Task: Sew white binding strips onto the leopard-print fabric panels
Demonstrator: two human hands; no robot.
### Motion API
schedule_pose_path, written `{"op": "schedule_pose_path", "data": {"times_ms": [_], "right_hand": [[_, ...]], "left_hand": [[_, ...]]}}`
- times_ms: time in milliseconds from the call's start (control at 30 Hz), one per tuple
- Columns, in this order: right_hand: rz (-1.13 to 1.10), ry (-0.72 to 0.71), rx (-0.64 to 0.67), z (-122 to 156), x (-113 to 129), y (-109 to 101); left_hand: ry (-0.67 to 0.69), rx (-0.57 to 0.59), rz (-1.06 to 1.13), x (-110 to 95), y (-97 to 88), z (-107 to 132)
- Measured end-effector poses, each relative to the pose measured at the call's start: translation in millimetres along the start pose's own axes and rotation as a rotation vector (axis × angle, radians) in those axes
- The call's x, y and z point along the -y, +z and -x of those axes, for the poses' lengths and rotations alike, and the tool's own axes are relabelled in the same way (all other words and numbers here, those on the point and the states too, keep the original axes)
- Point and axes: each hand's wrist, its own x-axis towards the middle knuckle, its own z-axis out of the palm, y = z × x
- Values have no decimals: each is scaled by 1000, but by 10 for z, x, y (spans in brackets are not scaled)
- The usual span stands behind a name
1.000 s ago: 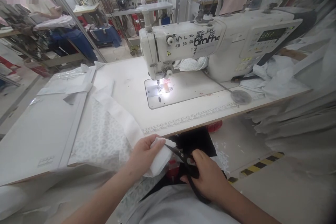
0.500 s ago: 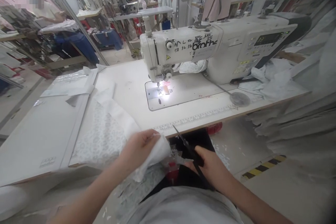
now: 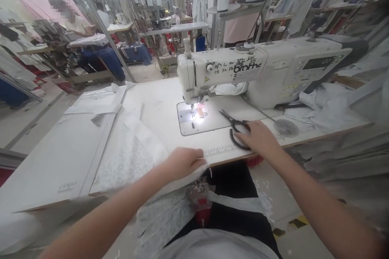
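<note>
My left hand (image 3: 184,164) is closed on the edge of a white patterned fabric (image 3: 127,158), just in front of the table's front edge. The cloth spreads leftward over the table and hangs down toward my lap. My right hand (image 3: 259,137) grips one handle of the black-handled scissors (image 3: 232,119), which lie at the tabletop right of the needle plate (image 3: 186,123). Their blades point away to the upper left and stand slightly apart. Across my lap lies a narrow pale fabric strip (image 3: 237,202). The lit sewing machine (image 3: 219,68) stands behind both hands.
A ruler strip (image 3: 217,151) runs along the table's front edge. Crumpled white fabric (image 3: 322,99) lies at the right, near a round grey pad (image 3: 286,128). A large white board (image 3: 75,145) covers the left side. Another person (image 3: 74,24) sits at the back left.
My right hand has carried the scissors from above my lap up and right onto the table. The narrow strip now stretches across my lap. My left hand, still gripping the fabric, sits slightly further right.
</note>
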Motion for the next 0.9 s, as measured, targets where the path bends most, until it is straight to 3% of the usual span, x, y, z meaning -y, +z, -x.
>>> {"op": "schedule_pose_path", "data": {"times_ms": [67,167,233,333,400,467,633,733,833,900], "right_hand": [[-45,-97,-124,60,96,10],[-254,-452,-222,319,419,59],[-373,-731,-140,547,660,131],[-421,-895,-47,809,887,263],[-431,-876,-46,890,924,335],[-440,-860,-56,922,912,382],[-476,-837,-71,973,878,402],[-612,-798,-15,961,858,300],[-867,-548,23,852,846,94],[-999,-359,57,747,870,-59]], "left_hand": [[16,-28,6,26,31,-56],[-68,-223,-34,192,-67,-181],[18,-319,-148,272,-155,-222],[150,-242,-308,248,-225,-157],[125,-171,-323,178,-213,-70],[60,-173,-295,126,-168,-19],[-104,-347,-137,161,-24,-148],[-142,-427,60,126,38,-167],[-186,-513,408,-48,77,-29],[-184,-517,526,-191,88,93]]}}
